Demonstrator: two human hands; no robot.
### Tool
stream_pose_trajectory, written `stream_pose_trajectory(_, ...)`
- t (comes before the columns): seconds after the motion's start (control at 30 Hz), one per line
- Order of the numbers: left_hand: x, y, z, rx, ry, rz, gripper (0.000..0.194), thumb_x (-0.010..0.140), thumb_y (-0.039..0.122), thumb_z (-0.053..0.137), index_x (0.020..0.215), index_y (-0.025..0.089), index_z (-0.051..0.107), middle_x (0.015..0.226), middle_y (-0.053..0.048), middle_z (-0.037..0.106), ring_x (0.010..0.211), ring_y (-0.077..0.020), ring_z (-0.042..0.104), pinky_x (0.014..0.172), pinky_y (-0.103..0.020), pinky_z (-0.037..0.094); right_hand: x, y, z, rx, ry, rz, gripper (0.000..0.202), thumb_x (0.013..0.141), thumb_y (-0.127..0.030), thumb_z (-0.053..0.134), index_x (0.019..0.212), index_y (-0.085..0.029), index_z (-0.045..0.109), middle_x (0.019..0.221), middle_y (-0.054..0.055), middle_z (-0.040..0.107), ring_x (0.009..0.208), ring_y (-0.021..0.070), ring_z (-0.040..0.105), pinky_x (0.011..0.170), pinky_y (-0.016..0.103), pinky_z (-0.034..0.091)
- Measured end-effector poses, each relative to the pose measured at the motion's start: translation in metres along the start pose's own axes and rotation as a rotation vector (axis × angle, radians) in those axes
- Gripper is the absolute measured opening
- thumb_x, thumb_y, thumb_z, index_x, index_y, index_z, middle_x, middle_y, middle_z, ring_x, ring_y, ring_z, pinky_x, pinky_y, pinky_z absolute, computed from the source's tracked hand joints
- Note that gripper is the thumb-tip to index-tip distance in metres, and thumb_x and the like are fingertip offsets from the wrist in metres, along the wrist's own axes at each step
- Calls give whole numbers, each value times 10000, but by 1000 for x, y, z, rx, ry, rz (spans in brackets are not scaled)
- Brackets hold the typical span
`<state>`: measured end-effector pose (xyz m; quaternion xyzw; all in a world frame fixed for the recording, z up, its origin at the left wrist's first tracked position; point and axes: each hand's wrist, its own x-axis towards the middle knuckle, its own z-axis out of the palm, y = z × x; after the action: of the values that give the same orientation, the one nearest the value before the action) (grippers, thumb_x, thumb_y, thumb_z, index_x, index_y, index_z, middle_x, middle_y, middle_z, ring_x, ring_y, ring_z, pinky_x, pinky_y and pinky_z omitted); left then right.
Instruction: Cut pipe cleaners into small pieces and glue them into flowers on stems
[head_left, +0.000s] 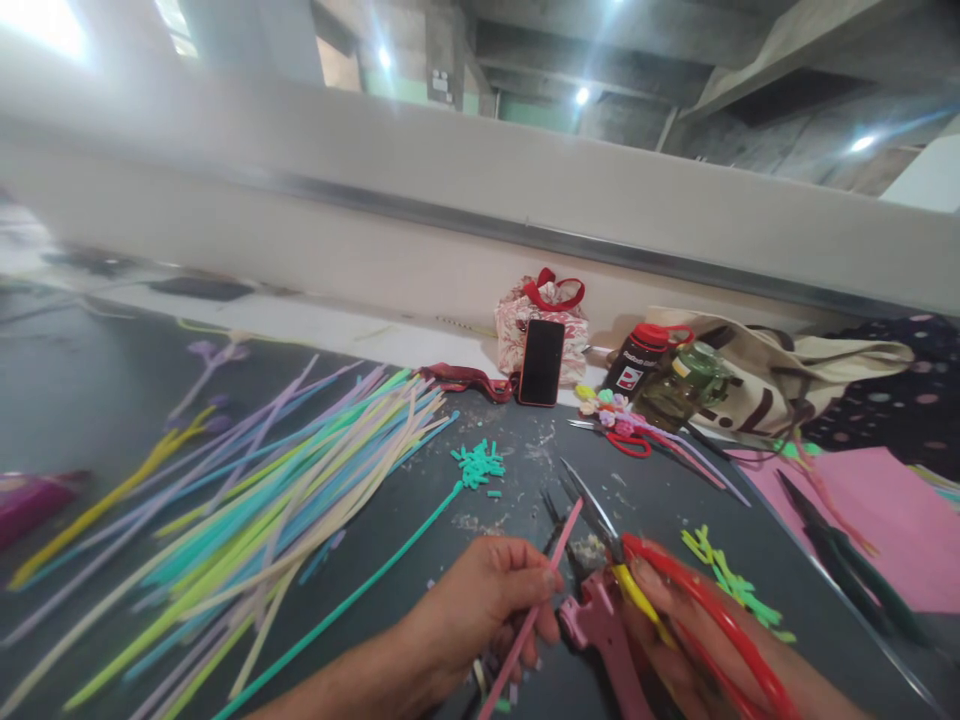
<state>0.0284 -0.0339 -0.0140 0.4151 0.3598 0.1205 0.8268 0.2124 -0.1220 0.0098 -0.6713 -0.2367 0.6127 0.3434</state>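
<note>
My left hand (504,590) pinches a pink pipe cleaner (553,552) between thumb and fingers, its tip pointing up and away. In my right hand (675,630) is a pair of scissors (606,520) with red and yellow handles. The blades are parted, and the pipe cleaner's tip lies close beside them; whether they touch I cannot tell. Below the scissors is a pink glue gun (600,630), partly hidden by my right hand. Small cut bits lie under my left hand. Ahead are a pile of short teal pieces (478,463) and a long teal pipe cleaner (367,590).
Many coloured pipe cleaners (300,480) spread over the left. A phone (541,362) stands against a patterned bag (517,325). Farther right are a black bottle (636,365), a green bottle (682,390), red-handled scissors (628,443), green cut pieces (735,580), pink paper (877,520) and dark pliers (840,545).
</note>
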Motion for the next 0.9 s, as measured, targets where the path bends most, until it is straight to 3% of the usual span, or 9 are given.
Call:
stream_pose_trajectory(0.1, 0, 2, -1, 7, 19, -30, 269, 625, 356, 619, 760, 139, 534, 514, 15, 581, 315, -63, 447, 295, -150, 335, -2, -8, 2, 140, -60, 31, 418, 697, -546, 600, 900, -201, 483, 525, -86, 475, 279, 2, 342, 257, 93, 235)
stream_pose_trajectory(0.27, 3, 0, -3, 16, -11, -68, 266, 663, 375, 572, 785, 144, 520, 494, 4, 583, 298, -79, 446, 268, -158, 332, -3, -25, -2, 209, -88, 199, 314, 720, -434, 635, 750, -141, 525, 557, -48, 499, 315, -23, 345, 279, 64, 200)
stream_pose_trajectory(0.4, 6, -6, -4, 40, -39, -74, 248, 683, 374, 537, 779, 147, 508, 481, -4, 583, 281, -81, 441, 255, -147, 309, 2, -24, -8, 227, -136, 231, 354, 708, -462, 639, 832, -142, 550, 578, -39, 516, 327, -19, 370, 295, 66, 225)
stream_pose_trajectory(0.53, 7, -8, -3, 55, -55, -67, 238, 668, 368, 537, 741, 143, 512, 482, -11, 587, 273, -74, 426, 245, -143, 297, 5, -19, -12, 230, -53, 228, 360, 681, -455, 668, 886, -194, 532, 583, -42, 543, 323, -19, 374, 298, 53, 208)
stream_pose_trajectory(0.73, 7, -8, -2, 70, -47, -72, 220, 656, 350, 533, 708, 137, 520, 484, -16, 593, 284, -77, 436, 252, -149, 305, 6, -10, -20, 158, -50, 76, 373, 698, -404, 660, 1020, -265, 533, 607, -36, 568, 358, 26, 436, 272, 73, 193)
stream_pose_trajectory(0.9, 8, -11, 0, 104, -46, -72, 191, 671, 336, 510, 686, 145, 513, 478, -15, 594, 285, -75, 440, 261, -135, 274, -2, -20, -17, 107, -6, 174, 434, 717, -450, 628, 1083, -257, 499, 609, -30, 561, 327, 6, 398, 278, 64, 204)
